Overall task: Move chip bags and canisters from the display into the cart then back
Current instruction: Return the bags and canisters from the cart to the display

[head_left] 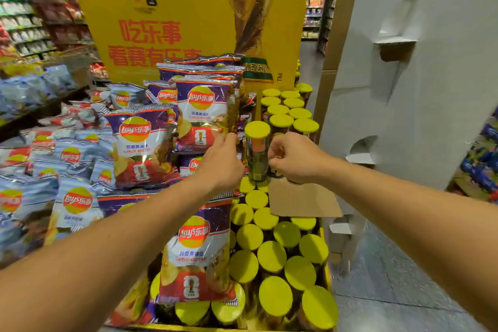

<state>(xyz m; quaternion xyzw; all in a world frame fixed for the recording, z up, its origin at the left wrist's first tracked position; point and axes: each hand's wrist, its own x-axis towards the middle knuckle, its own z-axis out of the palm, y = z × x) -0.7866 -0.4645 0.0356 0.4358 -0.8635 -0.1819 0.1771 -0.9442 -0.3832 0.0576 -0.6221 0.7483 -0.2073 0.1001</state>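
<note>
A purple Lay's chip bag (203, 113) stands upright at the front of a stack of similar bags in the display. My left hand (222, 160) pinches that bag's lower right corner. Just right of it a tall canister (256, 155) with a yellow lid stands raised above the canisters around it. My right hand (295, 156) has its fingers curled against the canister's right side. Several more yellow-lidded canisters (272, 256) fill the tray below my arms, and another purple bag (195, 250) lies across them.
Blue and purple chip bags (78, 197) pile up on the left. A yellow cardboard sign (167, 21) backs the display. A brown cardboard divider (304, 199) sits among the canisters. A white cardboard stand (420, 75) rises on the right beside the grey aisle floor (390, 277).
</note>
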